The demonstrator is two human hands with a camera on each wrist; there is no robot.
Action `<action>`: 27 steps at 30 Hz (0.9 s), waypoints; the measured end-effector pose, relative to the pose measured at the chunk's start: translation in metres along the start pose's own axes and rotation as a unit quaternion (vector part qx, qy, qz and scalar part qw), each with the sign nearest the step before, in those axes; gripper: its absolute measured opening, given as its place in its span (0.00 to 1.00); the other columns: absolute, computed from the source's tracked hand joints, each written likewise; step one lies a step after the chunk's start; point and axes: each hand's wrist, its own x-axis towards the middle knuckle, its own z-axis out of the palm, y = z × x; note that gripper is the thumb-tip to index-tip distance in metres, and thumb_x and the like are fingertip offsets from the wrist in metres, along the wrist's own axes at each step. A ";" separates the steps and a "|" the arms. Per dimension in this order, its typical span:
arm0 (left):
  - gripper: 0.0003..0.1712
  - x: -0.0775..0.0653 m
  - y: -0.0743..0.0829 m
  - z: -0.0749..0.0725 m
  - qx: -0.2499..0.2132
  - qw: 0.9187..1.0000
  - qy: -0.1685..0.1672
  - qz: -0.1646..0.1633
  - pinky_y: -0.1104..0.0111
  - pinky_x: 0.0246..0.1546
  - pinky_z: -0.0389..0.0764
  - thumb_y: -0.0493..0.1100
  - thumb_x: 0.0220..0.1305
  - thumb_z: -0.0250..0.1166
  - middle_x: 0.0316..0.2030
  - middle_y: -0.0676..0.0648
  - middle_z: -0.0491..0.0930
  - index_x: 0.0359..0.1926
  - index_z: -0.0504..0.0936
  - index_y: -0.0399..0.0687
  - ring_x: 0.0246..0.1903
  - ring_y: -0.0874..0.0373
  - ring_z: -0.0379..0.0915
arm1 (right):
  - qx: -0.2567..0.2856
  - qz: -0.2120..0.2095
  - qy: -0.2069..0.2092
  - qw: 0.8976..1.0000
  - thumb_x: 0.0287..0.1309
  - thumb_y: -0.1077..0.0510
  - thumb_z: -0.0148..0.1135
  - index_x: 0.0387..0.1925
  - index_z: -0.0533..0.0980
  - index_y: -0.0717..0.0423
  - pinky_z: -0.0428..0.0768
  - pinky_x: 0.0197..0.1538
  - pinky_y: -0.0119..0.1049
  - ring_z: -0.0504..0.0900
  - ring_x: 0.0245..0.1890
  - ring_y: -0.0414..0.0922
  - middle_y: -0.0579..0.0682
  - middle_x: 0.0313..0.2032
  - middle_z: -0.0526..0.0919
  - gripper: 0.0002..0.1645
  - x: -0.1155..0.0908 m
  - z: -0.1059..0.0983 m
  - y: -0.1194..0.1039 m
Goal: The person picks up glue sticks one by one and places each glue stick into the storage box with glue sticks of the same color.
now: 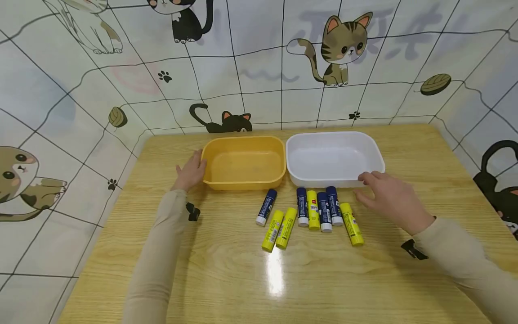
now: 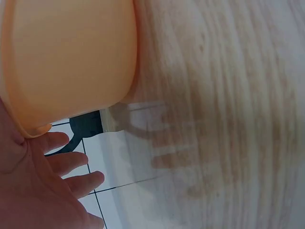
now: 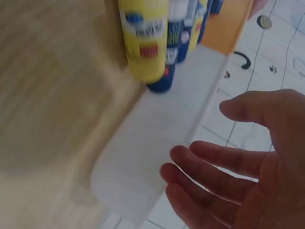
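Observation:
My left hand (image 1: 191, 172) rests at the left end of the yellow plastic basin (image 1: 243, 186), fingers extended along its rim. In the left wrist view, the basin (image 2: 71, 57) lies against the palm side near the fingers. By the front right corner of the white basin (image 1: 335, 183), my right hand (image 1: 390, 198) has relaxed fingers at the rim and nothing in its grasp. Several yellow glue sticks (image 1: 352, 224) and several blue glue sticks (image 1: 266, 207) lie on the table in front of the basins. One yellow glue stick (image 3: 144, 40) shows large in the right wrist view.
The two basins stand side by side at the back of the wooden table (image 1: 226, 279). Behind them rises a white tiled wall covering (image 1: 259, 76) with cat drawings. Dark wrist straps (image 1: 414, 249) show on the sleeves.

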 end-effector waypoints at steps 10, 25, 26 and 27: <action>0.32 0.002 -0.003 0.006 -0.046 0.999 0.002 0.008 0.34 0.61 0.29 0.47 0.78 0.33 0.73 0.35 0.46 0.75 0.42 0.38 0.70 0.34 0.43 | 0.038 0.024 -0.131 0.990 0.55 0.52 0.66 0.40 0.76 0.60 0.73 0.20 0.37 0.76 0.23 0.42 0.50 0.29 0.81 0.17 -0.014 0.024 -0.016; 0.33 0.003 -0.008 0.011 -0.111 0.994 0.001 0.015 0.48 0.67 0.50 0.49 0.78 0.32 0.73 0.33 0.46 0.76 0.40 0.38 0.70 0.38 0.45 | 0.097 0.062 -0.148 0.982 0.55 0.50 0.66 0.31 0.70 0.60 0.64 0.18 0.33 0.65 0.15 0.39 0.44 0.18 0.68 0.18 -0.024 0.038 -0.023; 0.33 0.003 -0.008 0.012 -0.110 0.994 0.002 0.013 0.48 0.67 0.50 0.49 0.78 0.32 0.73 0.33 0.47 0.76 0.40 0.39 0.70 0.38 0.45 | 0.103 0.066 -0.152 0.981 0.55 0.51 0.66 0.31 0.70 0.61 0.64 0.18 0.33 0.65 0.15 0.38 0.44 0.18 0.68 0.18 -0.023 0.039 -0.023; 0.33 0.003 -0.008 0.012 -0.109 0.994 0.002 0.011 0.49 0.67 0.51 0.49 0.78 0.31 0.72 0.33 0.47 0.76 0.40 0.39 0.70 0.38 0.46 | 0.110 0.069 -0.157 0.979 0.55 0.51 0.65 0.32 0.70 0.62 0.64 0.18 0.33 0.65 0.15 0.38 0.45 0.18 0.68 0.18 -0.023 0.039 -0.023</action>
